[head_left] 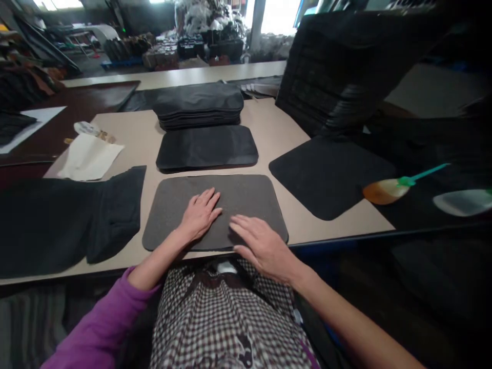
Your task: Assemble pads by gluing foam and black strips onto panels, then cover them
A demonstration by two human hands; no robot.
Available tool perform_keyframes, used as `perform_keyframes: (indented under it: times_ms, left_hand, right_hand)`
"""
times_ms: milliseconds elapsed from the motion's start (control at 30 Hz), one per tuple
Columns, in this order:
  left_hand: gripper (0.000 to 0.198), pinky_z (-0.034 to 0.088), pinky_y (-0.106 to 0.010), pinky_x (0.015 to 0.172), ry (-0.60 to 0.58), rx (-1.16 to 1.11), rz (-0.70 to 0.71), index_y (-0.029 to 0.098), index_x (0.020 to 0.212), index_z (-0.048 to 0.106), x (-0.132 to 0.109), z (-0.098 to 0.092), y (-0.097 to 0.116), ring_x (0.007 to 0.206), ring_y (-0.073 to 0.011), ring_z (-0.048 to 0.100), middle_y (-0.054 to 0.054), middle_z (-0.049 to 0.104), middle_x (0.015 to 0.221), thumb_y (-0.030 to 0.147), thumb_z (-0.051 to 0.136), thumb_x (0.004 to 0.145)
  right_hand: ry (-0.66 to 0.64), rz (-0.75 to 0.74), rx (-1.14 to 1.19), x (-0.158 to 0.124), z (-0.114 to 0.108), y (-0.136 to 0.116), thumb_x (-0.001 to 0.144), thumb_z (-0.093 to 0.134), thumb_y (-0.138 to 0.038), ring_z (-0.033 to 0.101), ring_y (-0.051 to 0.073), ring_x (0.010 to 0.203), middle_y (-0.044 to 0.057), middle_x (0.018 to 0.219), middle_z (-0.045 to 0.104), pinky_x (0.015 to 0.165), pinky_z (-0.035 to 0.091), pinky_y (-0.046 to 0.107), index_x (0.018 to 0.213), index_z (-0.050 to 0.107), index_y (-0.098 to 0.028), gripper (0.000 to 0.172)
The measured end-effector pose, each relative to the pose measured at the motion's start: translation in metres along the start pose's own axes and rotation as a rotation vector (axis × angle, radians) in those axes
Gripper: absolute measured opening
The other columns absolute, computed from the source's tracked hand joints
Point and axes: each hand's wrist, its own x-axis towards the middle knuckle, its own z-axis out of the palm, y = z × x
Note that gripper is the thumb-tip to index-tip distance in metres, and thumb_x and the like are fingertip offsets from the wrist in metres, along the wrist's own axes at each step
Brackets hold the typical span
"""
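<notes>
A dark grey rectangular panel with rounded corners lies flat at the table's front edge. My left hand rests on it near the middle, fingers stretched out. Just to the right, my right hand hovers at or touches the panel's front right part, its fingers extended and nothing in them; contact there is hard to tell. Behind the panel lies a black rounded panel. Farther back stands a stack of black folded panels.
Black sheets lie at the left beside a cream cloth. At the right are a black rounded sheet, a tall black stack, an amber bottle with a green nozzle and a whitish bottle.
</notes>
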Motion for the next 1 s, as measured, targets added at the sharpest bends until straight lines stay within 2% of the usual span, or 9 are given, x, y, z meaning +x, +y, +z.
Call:
perform_keyframes:
  times_ms: [67,133,233,467,600,733,800,900,1000]
  left_hand:
    - [0.059,0.026,-0.047,0.121,-0.012,0.011,0.008,0.022,0.155,0.038,0.005,0.0,-0.011,0.152,-0.0265,0.029,-0.011,0.029,0.166,0.051,0.03,0.105]
    - [0.06,0.024,-0.048,0.122,-0.017,0.022,-0.007,0.024,0.156,0.037,0.008,0.001,-0.019,0.153,-0.0271,0.026,-0.01,0.028,0.166,0.054,0.031,0.104]
    - [0.06,0.022,-0.048,0.123,0.0,0.019,-0.033,0.025,0.156,0.038,0.008,0.003,-0.022,0.153,-0.0268,0.026,-0.009,0.029,0.166,0.055,0.03,0.104]
    - [0.06,0.021,-0.048,0.123,0.018,-0.006,-0.032,0.027,0.155,0.038,0.005,0.003,-0.019,0.153,-0.0258,0.026,-0.007,0.029,0.166,0.056,0.03,0.104]
    - [0.059,0.021,-0.048,0.123,0.023,-0.021,-0.023,0.028,0.155,0.039,0.003,0.004,-0.017,0.153,-0.0258,0.026,-0.006,0.029,0.166,0.057,0.031,0.103]
    - [0.058,0.021,-0.05,0.123,0.025,-0.065,-0.031,0.026,0.153,0.041,0.002,0.004,-0.017,0.153,-0.0262,0.027,-0.008,0.031,0.166,0.056,0.033,0.104]
    - [0.056,0.023,-0.049,0.123,0.005,-0.142,-0.008,0.024,0.152,0.043,0.002,-0.002,-0.024,0.152,-0.0242,0.029,-0.008,0.035,0.164,0.053,0.031,0.105]
    - [0.053,0.029,-0.04,0.123,-0.006,-0.294,0.066,0.021,0.153,0.04,-0.001,-0.018,-0.049,0.151,-0.017,0.031,-0.008,0.037,0.163,0.045,0.024,0.108]
    - [0.054,0.028,-0.037,0.123,0.008,-0.266,0.092,0.018,0.155,0.037,-0.008,-0.029,-0.082,0.153,-0.0166,0.026,-0.01,0.033,0.165,0.043,0.025,0.108]
  right_hand:
    - [-0.076,-0.08,-0.007,0.022,0.015,-0.002,0.102,0.054,-0.054,0.027,0.028,0.15,0.015,0.16,0.033,0.123,0.029,0.05,0.156,0.036,-0.012,0.071]
    - [-0.119,-0.081,-0.043,0.03,0.03,-0.001,0.093,0.061,-0.067,0.022,0.032,0.151,0.018,0.161,0.028,0.124,0.023,0.054,0.156,0.034,-0.008,0.091]
    - [-0.145,-0.046,-0.075,0.021,0.044,0.001,0.088,0.066,-0.07,0.017,0.034,0.152,0.014,0.162,0.027,0.124,0.021,0.058,0.158,0.031,-0.011,0.098]
    - [-0.16,-0.029,-0.044,-0.01,0.038,-0.02,0.089,0.069,-0.065,0.014,0.035,0.152,0.005,0.162,0.028,0.121,0.027,0.064,0.161,0.027,-0.023,0.093]
    - [-0.227,-0.042,-0.074,-0.022,0.037,-0.027,0.093,0.067,-0.058,0.011,0.038,0.152,0.001,0.164,0.022,0.119,0.027,0.067,0.161,0.025,-0.025,0.087]
    - [-0.238,-0.107,-0.078,-0.03,0.031,-0.024,0.098,0.062,-0.051,0.014,0.04,0.151,-0.003,0.163,0.024,0.116,0.03,0.071,0.156,0.04,-0.03,0.065]
    - [-0.203,-0.119,-0.044,-0.028,0.023,-0.02,0.102,0.055,-0.048,0.022,0.037,0.15,-0.003,0.158,0.036,0.115,0.033,0.068,0.151,0.047,-0.031,0.053]
    - [-0.078,-0.09,0.019,-0.011,0.013,-0.019,0.107,0.045,-0.037,0.038,0.028,0.144,0.0,0.149,0.05,0.115,0.039,0.058,0.151,0.046,-0.028,0.045]
    - [-0.023,-0.122,0.041,0.027,0.019,-0.026,0.108,0.041,-0.033,0.036,0.025,0.145,0.005,0.153,0.046,0.117,0.038,0.052,0.154,0.043,-0.022,0.047]
